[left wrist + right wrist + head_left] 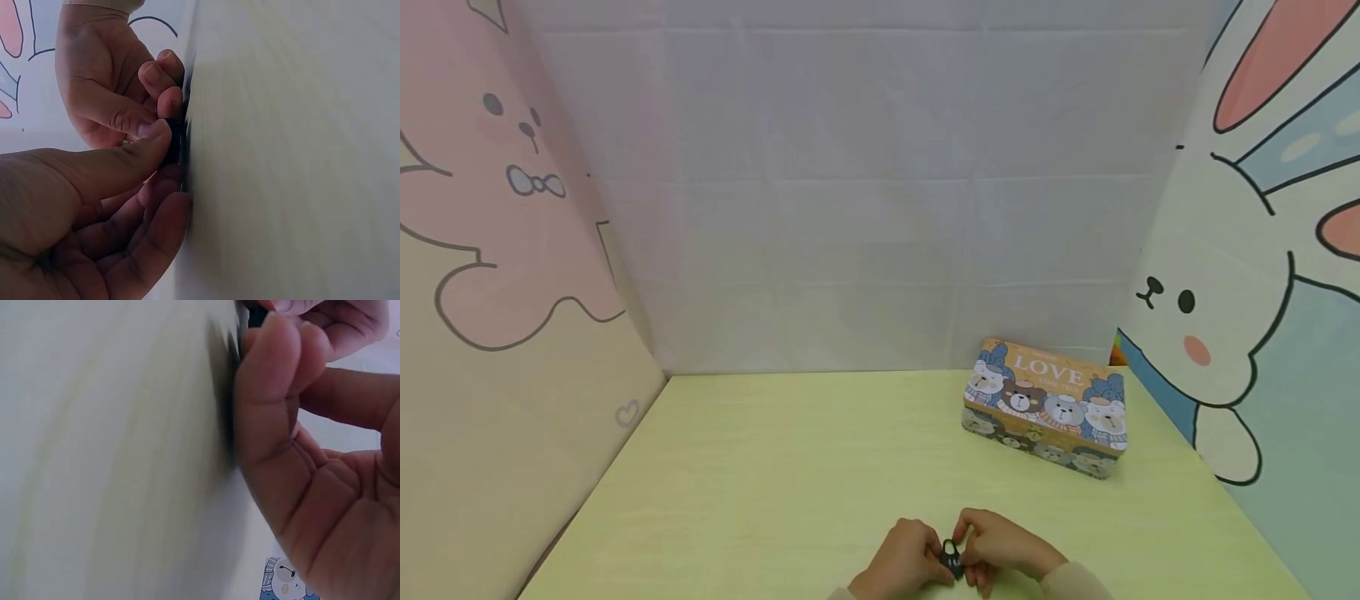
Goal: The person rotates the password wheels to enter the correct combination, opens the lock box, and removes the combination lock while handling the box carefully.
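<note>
A small black padlock [954, 566] with a loop-shaped shackle lies low at the table's near side, pale marks on its body. My left hand [902, 557] pinches it from the left between thumb and curled fingers. From the other side my right hand [1003, 546] grips its right edge, thumb and fingertips close to the shackle. In the left wrist view only a dark sliver of the padlock [174, 145] shows between the two thumbs. Fingers cover most of it in the right wrist view, where my right hand [325, 475] is near the tabletop.
The pale yellow-green table [760, 467] spreads out before me. A closed box [1045, 408] printed with bears and the word LOVE stands at the back right. A white sheet [865, 200] hangs behind, and panels with cartoon animals flank both sides.
</note>
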